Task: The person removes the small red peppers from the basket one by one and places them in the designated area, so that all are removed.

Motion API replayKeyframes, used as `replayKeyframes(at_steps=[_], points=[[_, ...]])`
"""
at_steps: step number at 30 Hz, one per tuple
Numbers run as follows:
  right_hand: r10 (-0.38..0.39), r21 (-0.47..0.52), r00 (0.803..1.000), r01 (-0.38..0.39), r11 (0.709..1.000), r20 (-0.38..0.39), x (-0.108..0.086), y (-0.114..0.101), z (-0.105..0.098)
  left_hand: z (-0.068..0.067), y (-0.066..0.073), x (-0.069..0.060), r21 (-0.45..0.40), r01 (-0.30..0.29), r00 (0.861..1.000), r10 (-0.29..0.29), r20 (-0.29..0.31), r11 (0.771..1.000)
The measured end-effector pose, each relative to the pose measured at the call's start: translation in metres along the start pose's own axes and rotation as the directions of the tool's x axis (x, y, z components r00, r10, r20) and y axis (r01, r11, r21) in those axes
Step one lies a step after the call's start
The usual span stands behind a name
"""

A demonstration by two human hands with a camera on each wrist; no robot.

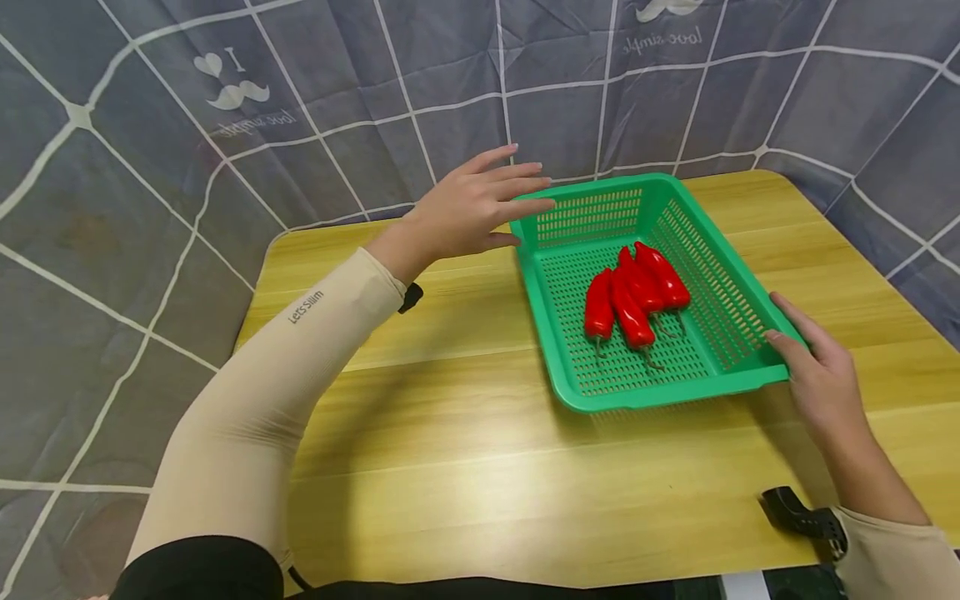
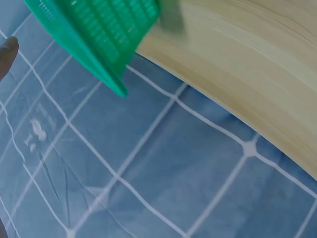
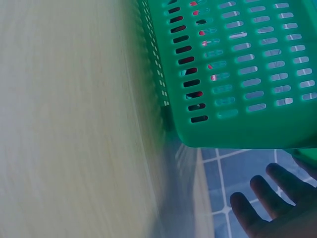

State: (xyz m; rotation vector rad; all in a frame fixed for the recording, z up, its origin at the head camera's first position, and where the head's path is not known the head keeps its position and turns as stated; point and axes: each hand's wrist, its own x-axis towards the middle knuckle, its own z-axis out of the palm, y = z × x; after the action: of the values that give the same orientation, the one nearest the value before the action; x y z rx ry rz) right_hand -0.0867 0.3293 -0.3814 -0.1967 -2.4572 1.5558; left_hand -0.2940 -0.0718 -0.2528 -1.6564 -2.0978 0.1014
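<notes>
A green plastic basket with slotted walls holds several red peppers with stems. My right hand pinches its right rim between thumb and index finger. In the right wrist view the other fingers spread apart beside the basket wall. My left hand, fingers extended and spread, hovers by the basket's far left corner. Whether its fingertips touch the rim I cannot tell. The left wrist view catches one fingertip away from the basket edge.
The basket is over a wood-grain table, with a shadow under its near side. A grey checked cloth hangs behind the table and along both sides. A black strap sits on the right wrist.
</notes>
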Motion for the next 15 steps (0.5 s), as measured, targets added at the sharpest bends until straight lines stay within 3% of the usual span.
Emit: replayKeyframes(at_steps=[7,12,15], points=[[0.007,-0.008,1.000,-0.007,1.000,-0.018,0.001,0.001,0.000,0.015,0.011,0.032,0.009,-0.099,0.995,0.099,0.004,0.995],[0.009,0.003,1.000,-0.009,1.000,-0.022,0.001,0.000,0.001,0.028,0.021,0.048,-0.004,-0.180,0.982,0.180,0.057,0.984],[0.017,-0.008,1.000,-0.017,1.000,-0.019,0.001,-0.001,0.001,0.035,0.027,0.054,-0.025,-0.197,0.976,0.199,0.091,0.980]])
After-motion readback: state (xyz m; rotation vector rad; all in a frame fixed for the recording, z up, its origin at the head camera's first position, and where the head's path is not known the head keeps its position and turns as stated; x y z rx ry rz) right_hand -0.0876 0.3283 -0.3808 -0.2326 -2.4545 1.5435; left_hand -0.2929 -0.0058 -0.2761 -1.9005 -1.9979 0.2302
